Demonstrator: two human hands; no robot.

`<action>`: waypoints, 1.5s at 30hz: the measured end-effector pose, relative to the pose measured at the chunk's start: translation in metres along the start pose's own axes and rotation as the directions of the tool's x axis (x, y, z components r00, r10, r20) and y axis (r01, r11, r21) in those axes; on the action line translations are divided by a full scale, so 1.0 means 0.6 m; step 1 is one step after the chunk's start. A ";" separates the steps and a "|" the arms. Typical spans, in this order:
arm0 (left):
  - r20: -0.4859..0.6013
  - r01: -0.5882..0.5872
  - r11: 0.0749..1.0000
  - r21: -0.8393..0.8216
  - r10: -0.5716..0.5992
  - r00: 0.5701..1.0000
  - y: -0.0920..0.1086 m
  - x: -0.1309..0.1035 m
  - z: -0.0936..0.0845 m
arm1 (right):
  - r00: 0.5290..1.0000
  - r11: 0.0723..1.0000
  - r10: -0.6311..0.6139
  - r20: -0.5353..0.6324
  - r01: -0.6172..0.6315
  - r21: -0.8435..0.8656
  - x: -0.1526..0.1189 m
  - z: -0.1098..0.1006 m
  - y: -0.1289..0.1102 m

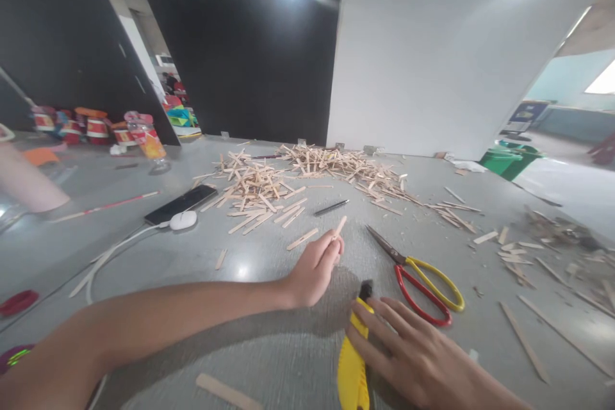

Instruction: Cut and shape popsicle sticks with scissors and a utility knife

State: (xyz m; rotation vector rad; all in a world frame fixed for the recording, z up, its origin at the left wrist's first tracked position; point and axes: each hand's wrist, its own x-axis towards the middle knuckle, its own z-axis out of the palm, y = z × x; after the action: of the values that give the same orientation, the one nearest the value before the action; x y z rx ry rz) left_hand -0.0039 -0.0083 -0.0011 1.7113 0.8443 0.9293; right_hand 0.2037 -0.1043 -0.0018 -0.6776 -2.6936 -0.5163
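Between the fingertips of my left hand (317, 266), a small wooden craft stick (339, 228) is pinched, one end pointing up and away. Close by on the right, my right hand (413, 349) has its fingers laid across a yellow utility knife (353, 368) with a dark front end; its thumb is hidden. Scissors (401, 259) with one red and one yellow handle lie open just beyond my right hand. A dark pen (331, 207) and a loose craft stick (302, 239) rest beyond my left hand.
A wide heap of craft sticks (259, 186) covers the table's back, with more scattered at right. On the left lie a phone (181, 204), a white charger (183, 221) with cable, and a bottle (148, 141). Another person's arm (29, 176) reaches in. Upright panels (254, 64) stand behind.
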 end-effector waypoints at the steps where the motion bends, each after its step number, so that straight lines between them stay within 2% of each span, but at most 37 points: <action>1: 0.016 0.001 1.000 -0.012 -0.001 1.000 0.000 0.000 0.001 | 1.000 1.000 0.004 -0.003 -0.004 0.001 0.000 -0.001 -0.001; 5: 0.065 -0.019 0.998 -0.054 0.023 0.998 -0.002 0.001 0.004 | 0.999 0.998 0.037 -0.004 -0.038 -0.040 -0.001 -0.009 0.000; 8: 0.075 -0.026 0.997 -0.071 0.031 0.997 -0.005 0.001 0.006 | 0.994 0.995 0.055 -0.098 -0.063 -0.078 -0.012 -0.010 0.005; 10: 0.073 -0.020 0.997 -0.069 0.025 0.997 -0.002 0.000 0.005 | 0.976 0.993 0.115 -0.186 -0.118 -0.008 -0.024 -0.005 0.010; 12: 0.057 -0.022 0.998 -0.056 0.025 0.998 0.006 -0.002 0.004 | 0.913 0.959 0.266 -0.309 -0.218 0.179 -0.035 0.003 0.013; 14: 0.026 -0.015 1.000 -0.028 0.016 1.000 0.017 -0.006 0.003 | 0.798 0.876 0.449 -0.403 -0.303 0.375 -0.041 0.011 0.013; 16: 0.024 0.033 0.999 -0.032 -0.033 0.999 0.028 -0.010 0.005 | 0.696 0.784 0.588 -0.411 -0.367 0.500 -0.041 0.015 0.010; 19: 0.079 0.141 0.978 -0.151 -0.131 0.988 0.038 -0.021 0.015 | 0.644 0.709 0.672 -0.366 -0.415 0.570 -0.034 0.014 0.008; 22: 0.135 0.211 0.942 -0.259 -0.181 0.974 0.038 -0.034 0.031 | 0.594 0.622 0.736 -0.324 -0.407 0.669 -0.029 0.012 0.011; 25: 0.238 0.272 0.916 -0.295 -0.206 0.949 0.034 -0.046 0.043 | 0.602 0.595 0.740 -0.300 -0.378 0.709 -0.030 0.007 0.015; 28: 0.351 0.305 0.923 -0.235 -0.212 0.912 0.029 -0.054 0.048 | 0.614 0.564 0.754 -0.233 -0.424 0.709 -0.032 -0.003 0.010; 30: 0.404 0.293 0.938 -0.184 -0.200 0.893 0.026 -0.055 0.048 | 0.604 0.509 0.780 -0.164 -0.458 0.729 -0.031 -0.008 0.003; 33: 0.471 0.259 0.949 -0.180 -0.148 0.870 0.024 -0.054 0.047 | 0.630 0.446 0.772 -0.090 -0.435 0.782 -0.027 -0.008 -0.006; 36: 0.508 0.257 0.943 -0.211 -0.119 0.853 0.026 -0.052 0.047 | 0.646 0.428 0.759 -0.082 -0.399 0.811 -0.026 -0.002 -0.009; 40: 0.513 0.270 0.935 -0.228 -0.120 0.850 0.033 -0.050 0.043 | 0.650 0.405 0.758 -0.045 -0.415 0.814 -0.030 0.003 -0.007; 45: 0.546 0.270 0.938 -0.218 -0.112 0.830 0.034 -0.049 0.039 | 0.634 0.379 0.773 -0.019 -0.438 0.815 -0.036 0.006 -0.006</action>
State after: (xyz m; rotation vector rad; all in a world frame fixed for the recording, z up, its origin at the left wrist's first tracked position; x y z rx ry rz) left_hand 0.0055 -0.0494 0.0070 1.4826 0.4707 0.3792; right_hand 0.2194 -0.1141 -0.0145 -1.0799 -1.7321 0.6154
